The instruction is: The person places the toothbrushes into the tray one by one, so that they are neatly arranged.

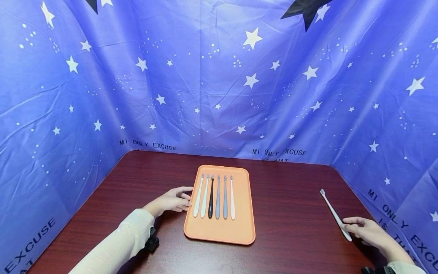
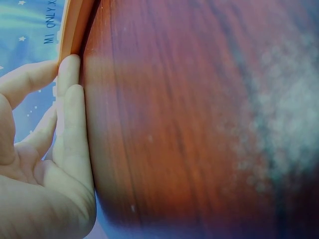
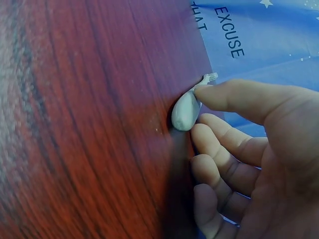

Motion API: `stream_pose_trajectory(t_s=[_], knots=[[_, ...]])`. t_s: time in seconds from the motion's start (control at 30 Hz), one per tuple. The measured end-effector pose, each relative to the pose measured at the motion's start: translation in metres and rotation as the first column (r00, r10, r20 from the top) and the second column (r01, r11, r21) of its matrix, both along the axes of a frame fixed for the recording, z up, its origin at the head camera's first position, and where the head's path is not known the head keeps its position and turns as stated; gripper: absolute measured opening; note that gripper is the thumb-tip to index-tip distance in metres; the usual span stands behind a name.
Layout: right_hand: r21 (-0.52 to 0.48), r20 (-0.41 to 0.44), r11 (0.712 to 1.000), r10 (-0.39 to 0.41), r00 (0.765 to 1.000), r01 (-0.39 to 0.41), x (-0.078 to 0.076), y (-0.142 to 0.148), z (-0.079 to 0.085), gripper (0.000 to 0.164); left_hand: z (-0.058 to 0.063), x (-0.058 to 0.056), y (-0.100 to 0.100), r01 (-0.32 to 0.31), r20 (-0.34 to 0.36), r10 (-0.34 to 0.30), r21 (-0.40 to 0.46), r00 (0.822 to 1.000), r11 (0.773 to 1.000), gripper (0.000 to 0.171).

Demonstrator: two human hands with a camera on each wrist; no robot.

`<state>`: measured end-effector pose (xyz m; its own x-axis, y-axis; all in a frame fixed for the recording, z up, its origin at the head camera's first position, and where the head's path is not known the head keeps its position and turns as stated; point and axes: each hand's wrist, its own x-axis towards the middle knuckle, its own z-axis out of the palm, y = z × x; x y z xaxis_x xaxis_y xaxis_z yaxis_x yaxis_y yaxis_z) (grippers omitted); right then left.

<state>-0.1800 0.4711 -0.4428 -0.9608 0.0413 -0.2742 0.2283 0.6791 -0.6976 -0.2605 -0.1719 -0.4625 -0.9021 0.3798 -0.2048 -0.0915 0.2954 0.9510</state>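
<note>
My right hand (image 1: 371,233) pinches a white toothbrush (image 1: 334,214) near the end of its handle, at the table's right side. The right wrist view has the thumb (image 3: 234,97) on the handle and the other fingers bent beside it; the brush lies on or just above the tabletop. An orange tray (image 1: 219,232) rests mid-table, bearing a row of several toothbrushes, heads pointing away: pale ones, a black toothbrush (image 1: 211,198), grey-blue ones and a pinkish-white toothbrush (image 1: 232,199). With fairly straight fingers my left hand (image 1: 171,199) touches the tray's left rim.
The dark red wooden table (image 1: 287,198) has rounded far corners. A blue curtain (image 1: 219,87) with white stars and black lettering surrounds its back and sides. Black wrist devices sit at both cuffs.
</note>
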Motion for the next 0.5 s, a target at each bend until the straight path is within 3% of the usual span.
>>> stream_pose_trajectory(t_s=[0.5], knots=[[-0.057,-0.011,0.998,0.007,1.0,-0.008,0.0018,-0.006,-0.0009,0.061,-0.001,-0.0004,-0.0007,-0.001,0.002,0.001,0.002,1.0,1.0,0.071]])
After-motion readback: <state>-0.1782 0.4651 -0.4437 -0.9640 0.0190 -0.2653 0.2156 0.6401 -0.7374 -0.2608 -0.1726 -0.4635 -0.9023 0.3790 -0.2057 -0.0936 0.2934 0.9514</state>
